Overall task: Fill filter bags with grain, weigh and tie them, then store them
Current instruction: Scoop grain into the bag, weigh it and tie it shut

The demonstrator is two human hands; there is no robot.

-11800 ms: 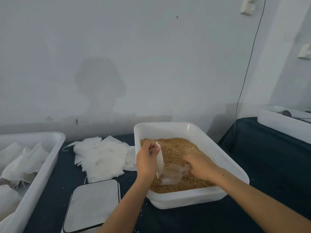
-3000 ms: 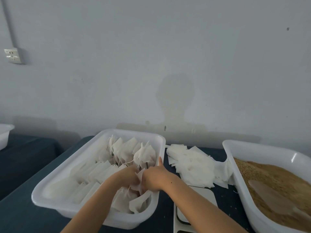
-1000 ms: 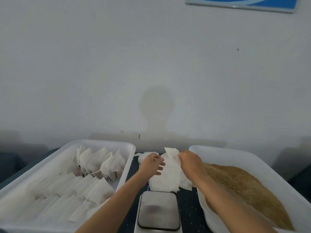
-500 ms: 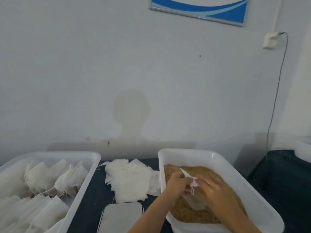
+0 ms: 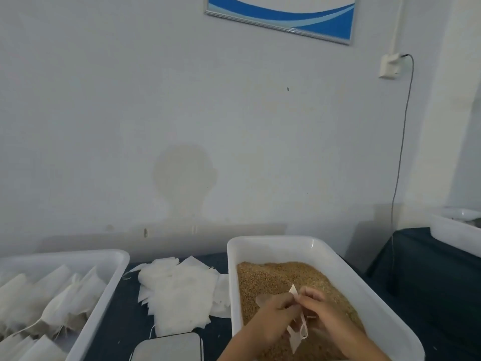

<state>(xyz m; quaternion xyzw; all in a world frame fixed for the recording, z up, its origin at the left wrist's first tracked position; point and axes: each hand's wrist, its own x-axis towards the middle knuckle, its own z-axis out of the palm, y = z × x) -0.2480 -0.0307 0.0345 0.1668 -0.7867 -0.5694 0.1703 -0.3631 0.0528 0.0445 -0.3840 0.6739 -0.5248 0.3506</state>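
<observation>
Fingertips of both hands meet on one empty bag (image 5: 295, 334), held just above the grain (image 5: 276, 277). The left hand (image 5: 276, 312) has its fingers curled in, pinching the bag's top edge, and a white corner pokes up between the two hands. The right hand (image 5: 322, 316) curls round the other side of that edge; it looks as though the two are working the mouth apart, though whether it is open yet I cannot tell. A looped string (image 5: 303, 330) hangs from the bag below the fingers, and the limp lower part dangles toward the grain.

A clear scoop (image 5: 263, 299) lies on the grain just behind the left hand, in neither hand. The grain fills a white tub (image 5: 270, 243) at the right of the dark tabletop (image 5: 122, 324).

Left of the tub lies a stack (image 5: 179, 295) of flat empty bags, and the scale (image 5: 169, 347) sits at the near edge, with nothing on it. At the far left a second tub (image 5: 114, 280) holds filled, tied bags (image 5: 59, 300), so a good share of the work seems done. This bag has all its steps ahead: filling, weighing, tying, storing. The stack suggests many more remain.
</observation>
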